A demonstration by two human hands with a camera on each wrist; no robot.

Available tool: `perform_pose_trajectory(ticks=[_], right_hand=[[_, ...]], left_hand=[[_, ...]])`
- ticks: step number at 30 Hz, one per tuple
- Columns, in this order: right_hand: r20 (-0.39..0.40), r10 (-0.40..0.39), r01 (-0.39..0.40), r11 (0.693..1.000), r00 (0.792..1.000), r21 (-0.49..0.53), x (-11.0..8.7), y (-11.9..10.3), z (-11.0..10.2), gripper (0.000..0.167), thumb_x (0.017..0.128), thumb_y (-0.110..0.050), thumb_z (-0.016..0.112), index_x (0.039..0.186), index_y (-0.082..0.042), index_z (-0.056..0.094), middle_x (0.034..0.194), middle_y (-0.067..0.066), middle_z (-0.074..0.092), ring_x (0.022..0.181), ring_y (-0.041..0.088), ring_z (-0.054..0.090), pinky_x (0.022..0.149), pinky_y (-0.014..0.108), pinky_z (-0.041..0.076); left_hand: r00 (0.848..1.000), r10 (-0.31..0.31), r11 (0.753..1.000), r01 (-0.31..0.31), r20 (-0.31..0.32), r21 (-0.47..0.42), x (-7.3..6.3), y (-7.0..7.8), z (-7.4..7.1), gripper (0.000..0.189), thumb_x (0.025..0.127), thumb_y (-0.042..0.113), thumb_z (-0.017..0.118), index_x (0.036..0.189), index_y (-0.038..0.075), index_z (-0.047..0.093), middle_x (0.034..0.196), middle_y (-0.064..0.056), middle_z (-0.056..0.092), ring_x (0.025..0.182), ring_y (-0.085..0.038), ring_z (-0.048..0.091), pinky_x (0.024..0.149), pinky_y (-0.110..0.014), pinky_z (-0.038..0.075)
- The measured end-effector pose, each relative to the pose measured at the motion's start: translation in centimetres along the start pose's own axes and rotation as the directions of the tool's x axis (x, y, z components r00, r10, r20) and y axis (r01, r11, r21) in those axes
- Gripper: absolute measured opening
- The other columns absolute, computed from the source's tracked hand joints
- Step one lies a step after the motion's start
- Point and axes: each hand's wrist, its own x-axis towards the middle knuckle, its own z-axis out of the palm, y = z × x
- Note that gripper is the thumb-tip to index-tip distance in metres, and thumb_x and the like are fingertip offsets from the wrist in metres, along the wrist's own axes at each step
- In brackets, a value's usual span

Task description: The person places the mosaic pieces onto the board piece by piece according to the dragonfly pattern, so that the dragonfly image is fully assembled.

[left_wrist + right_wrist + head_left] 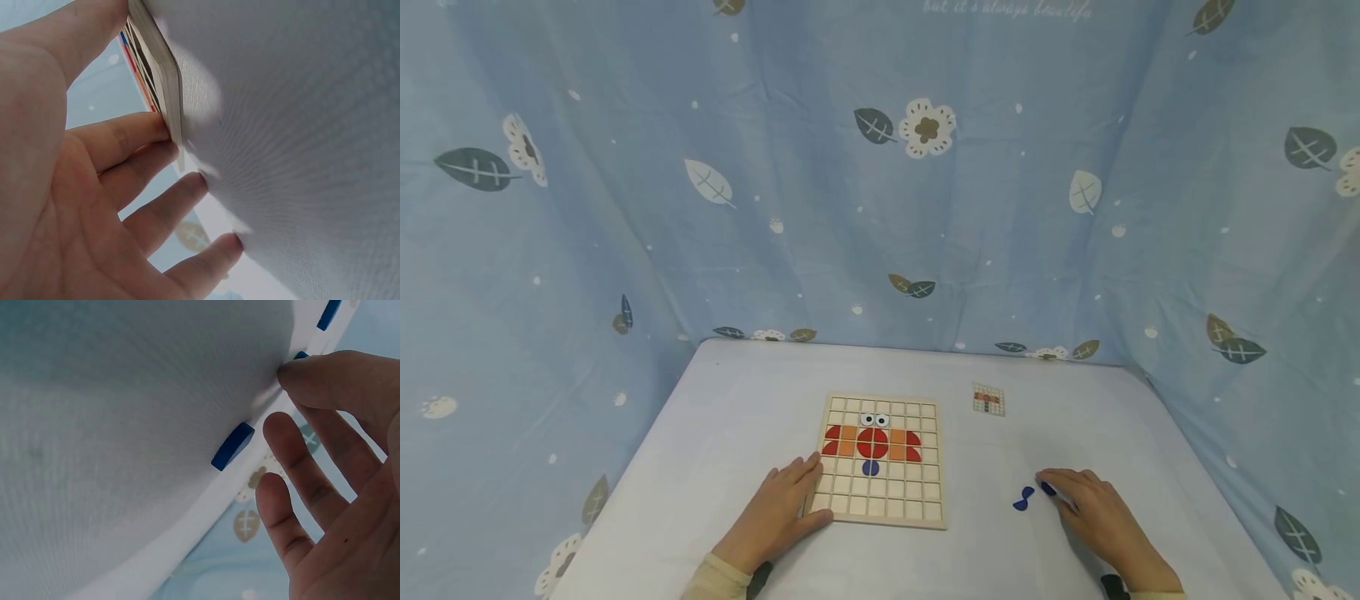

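My left hand (781, 510) rests at the near left corner of a wooden grid board (901, 506), fingers along its left side and thumb at its near edge. In the left wrist view its fingertips touch the board's edge (170, 94) and the white table. Red, orange and blue pieces with two eye tiles (875, 420) lie in the grid. My right hand (1093, 508) pinches a small blue piece (1048, 488) between thumb and index finger. Two curved blue pieces (1024, 499) lie left of it. Another blue piece (232, 445) shows by the other fingertips in the right wrist view.
A small picture card (988, 399) with a grid pattern lies to the right beyond the board. The white table (760, 400) is bordered by a blue patterned curtain (820, 208) at the back and sides.
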Motion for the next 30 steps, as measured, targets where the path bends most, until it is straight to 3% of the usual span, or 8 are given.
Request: perform_pose_trajectory(ticks=[13,21,30], right_hand=[[-0.026,-0.053,0.053,0.999,0.998,0.000,0.43,-0.11,-0.01,0.042,0.077,0.002,0.084,0.115,-0.015,0.077,0.115,0.003,0.070,0.108,0.030,0.065,0.089,0.053,0.054],[0.006,-0.017,0.017,1.000,1.000,-0.001,0.57,-0.03,-0.11,0.038,0.077,0.002,0.084,0.110,-0.014,0.078,0.109,0.001,0.070,0.102,0.028,0.067,0.086,0.052,0.056],[0.066,0.050,-0.051,0.999,0.997,0.019,0.90,0.27,-0.54,0.028,0.081,-0.005,0.083,0.108,-0.012,0.078,0.101,-0.002,0.068,0.085,0.016,0.065,0.075,0.043,0.058]], left_hand=[[1.000,0.013,1.000,-0.013,-0.002,-0.001,-0.04,-0.08,0.01,0.080,0.090,0.053,0.072,0.146,0.000,0.052,0.155,-0.012,0.046,0.142,-0.038,0.041,0.113,-0.062,0.033],[1.000,0.011,1.000,-0.011,-0.004,-0.002,-0.06,0.17,-0.12,0.079,0.090,0.052,0.072,0.145,0.000,0.053,0.155,-0.012,0.046,0.142,-0.038,0.041,0.113,-0.063,0.034],[1.000,-0.001,1.000,0.001,0.006,-0.009,0.02,0.24,-0.20,0.080,0.090,0.054,0.071,0.145,0.000,0.053,0.155,-0.012,0.046,0.142,-0.038,0.041,0.114,-0.062,0.033]])
